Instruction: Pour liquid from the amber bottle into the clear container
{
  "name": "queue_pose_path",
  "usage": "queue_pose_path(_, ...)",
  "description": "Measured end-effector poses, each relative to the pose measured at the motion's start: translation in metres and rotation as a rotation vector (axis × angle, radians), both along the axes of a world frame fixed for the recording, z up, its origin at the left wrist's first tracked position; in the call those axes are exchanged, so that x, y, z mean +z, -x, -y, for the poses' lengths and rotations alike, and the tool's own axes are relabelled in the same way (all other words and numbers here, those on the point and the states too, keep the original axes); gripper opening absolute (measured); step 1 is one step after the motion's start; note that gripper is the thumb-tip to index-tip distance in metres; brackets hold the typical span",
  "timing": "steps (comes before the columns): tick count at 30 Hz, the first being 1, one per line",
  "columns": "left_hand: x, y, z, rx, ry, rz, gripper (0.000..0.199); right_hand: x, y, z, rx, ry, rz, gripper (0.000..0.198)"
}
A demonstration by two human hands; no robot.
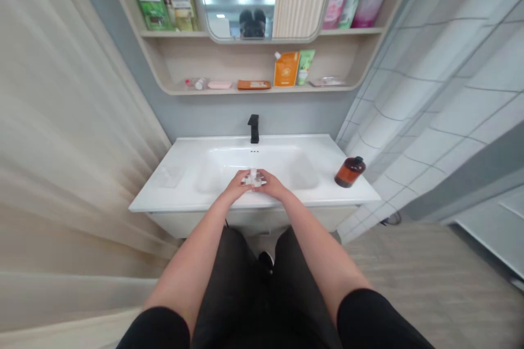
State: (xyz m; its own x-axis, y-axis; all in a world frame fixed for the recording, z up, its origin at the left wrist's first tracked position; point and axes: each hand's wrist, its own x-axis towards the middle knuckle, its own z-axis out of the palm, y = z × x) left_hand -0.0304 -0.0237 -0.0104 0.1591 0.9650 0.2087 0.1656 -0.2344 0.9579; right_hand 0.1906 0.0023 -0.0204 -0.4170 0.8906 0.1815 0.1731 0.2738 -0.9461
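While two bare forearms reach forward, both hands hold one small pale item (254, 180) over the sink

As the head view looks down, the left hand (234, 187) and the right hand (273, 185) meet at the near side of the white basin (305, 166), fingers curled in from either side and gripping the small pale item between them. It has a white upright top and some darker patches; it is too small to tell what it is. The hands are near the front edge of the counter (188, 200), in line with the black faucet (254, 130), which stands behind the basin, well apart from them.

On the counter's right end, an amber bottle (349, 173) with a dark cap appears tilted. At the left end lies a faint, clear flat piece (167, 176).

Above the faucet, the lower shelf (221, 57) bears an orange pouch (286, 69), a green tube (305, 67) touching or just beside it, and a flat brown-orange pack (254, 85). Higher up, bottles stand on both sides of a mirror (241, 16).
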Motion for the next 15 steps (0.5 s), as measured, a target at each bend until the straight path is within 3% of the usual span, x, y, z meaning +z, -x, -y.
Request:
queue_pose_path(4, 0.009, 0.0, 0.003, -0.024, -0.058, 0.052, 0.043, 0.0, -0.002, 0.004, -0.006, -0.038, -0.031, 0.085)
queue_pose_path(9, 0.018, -0.002, 0.01, -0.043, -0.084, 0.093, 0.042, 0.005, 0.004, 0.008, -0.02, -0.094, -0.034, 0.083)
queue_pose_path(15, 0.018, -0.01, 0.013, 0.072, -0.088, 0.118, 0.031, 0.008, 0.007, 0.01, -0.038, -0.099, -0.041, 0.086)
